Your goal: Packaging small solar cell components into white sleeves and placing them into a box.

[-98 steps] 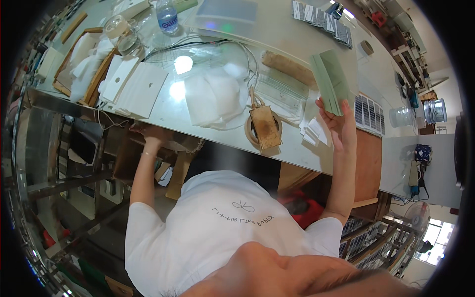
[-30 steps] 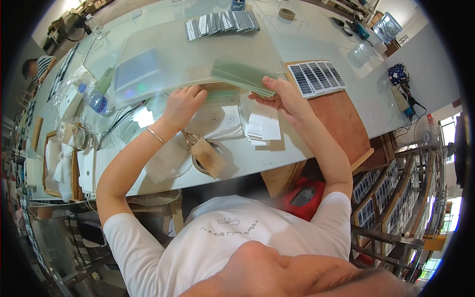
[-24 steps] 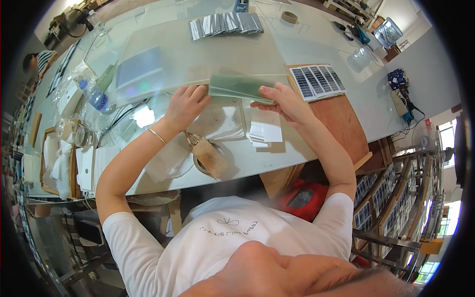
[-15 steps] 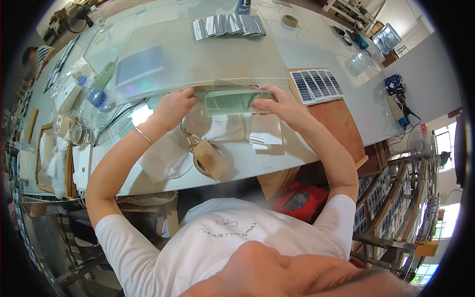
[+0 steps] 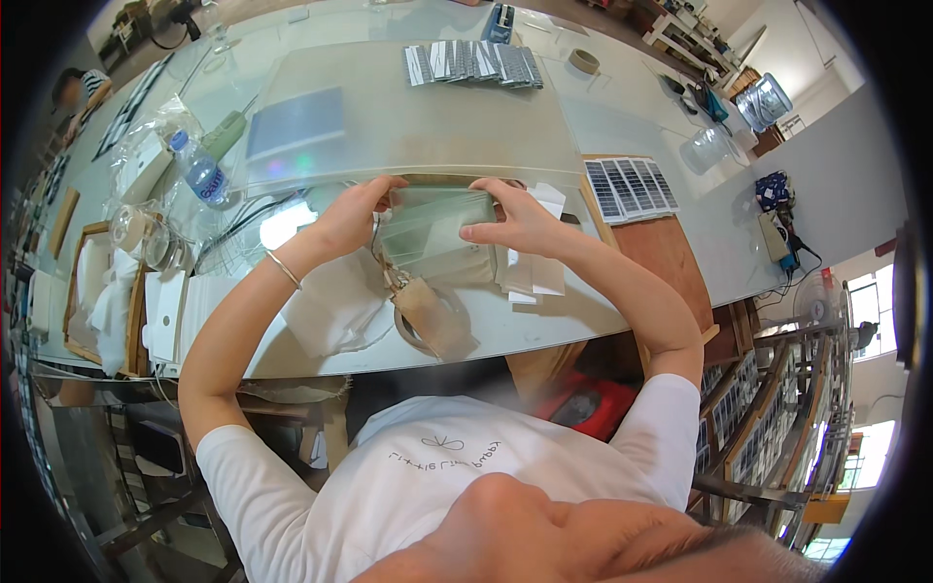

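Head view shows, nearest the camera, a white shirt and two bare forearms reaching up to a long pale worktable [image 5: 583, 321]. Just past the table edge lie a ring of tape with a brown paper piece [image 5: 428, 316] across it and a soft white cloth [image 5: 326, 311]. Beyond these, both hands hold a thin greenish glass sheet [image 5: 432, 228] just above the table, roughly level and flat to the surface. The left hand [image 5: 350, 214] clasps the sheet's left end, fingers curled over the top edge and thumb underneath as far as I can tell; the right hand [image 5: 520, 222] pinches the right end, fingers spread along the upper edge. Both grips are closed on the sheet, neither loose. As a judgement, the work looks midway: the sheet is picked up and squared between the hands but not set down anywhere, and small white paper pieces [image 5: 530, 277] lie unused under it. Farther off sit a water bottle [image 5: 202, 175], a large frosted panel [image 5: 408, 117], a dark solar panel [image 5: 630, 187], and a row of grey cell strips [image 5: 473, 63].
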Demonstrator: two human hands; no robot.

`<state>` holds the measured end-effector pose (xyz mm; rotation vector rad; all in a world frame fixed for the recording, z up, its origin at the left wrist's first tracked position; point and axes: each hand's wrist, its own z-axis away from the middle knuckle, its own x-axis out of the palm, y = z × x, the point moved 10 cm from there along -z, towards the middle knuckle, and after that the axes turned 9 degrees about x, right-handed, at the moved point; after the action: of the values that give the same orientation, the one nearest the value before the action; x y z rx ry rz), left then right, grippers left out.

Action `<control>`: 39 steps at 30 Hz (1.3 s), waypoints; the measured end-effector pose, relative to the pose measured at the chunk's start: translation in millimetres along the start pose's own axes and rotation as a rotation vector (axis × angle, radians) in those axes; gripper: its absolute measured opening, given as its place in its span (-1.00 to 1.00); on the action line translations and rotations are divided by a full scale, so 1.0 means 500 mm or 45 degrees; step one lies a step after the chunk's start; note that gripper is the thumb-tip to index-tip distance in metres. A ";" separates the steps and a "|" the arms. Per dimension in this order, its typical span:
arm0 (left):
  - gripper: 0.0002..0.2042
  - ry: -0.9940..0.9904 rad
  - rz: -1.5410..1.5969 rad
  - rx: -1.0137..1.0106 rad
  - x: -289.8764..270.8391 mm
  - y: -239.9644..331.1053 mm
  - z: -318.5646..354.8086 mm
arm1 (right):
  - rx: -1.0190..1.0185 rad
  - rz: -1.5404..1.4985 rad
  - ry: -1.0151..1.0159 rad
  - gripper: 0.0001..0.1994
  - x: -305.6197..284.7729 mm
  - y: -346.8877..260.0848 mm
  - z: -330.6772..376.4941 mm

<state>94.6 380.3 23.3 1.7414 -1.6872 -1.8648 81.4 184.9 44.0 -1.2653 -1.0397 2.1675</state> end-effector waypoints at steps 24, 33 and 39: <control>-0.15 -0.351 -0.620 0.036 0.064 0.080 -0.032 | -0.543 1.116 0.188 -0.26 0.024 0.006 -0.018; -0.36 -0.429 -0.773 0.030 0.101 0.068 -0.070 | -0.598 1.245 0.251 -0.26 0.106 -0.043 -0.030; -0.33 -0.451 -0.839 0.049 0.098 0.080 -0.069 | -0.660 1.242 0.270 -0.27 0.110 -0.052 -0.025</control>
<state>80.0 310.0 29.1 2.2935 -1.3274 -2.5459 64.9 243.0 30.0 -2.6065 -1.0473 2.3466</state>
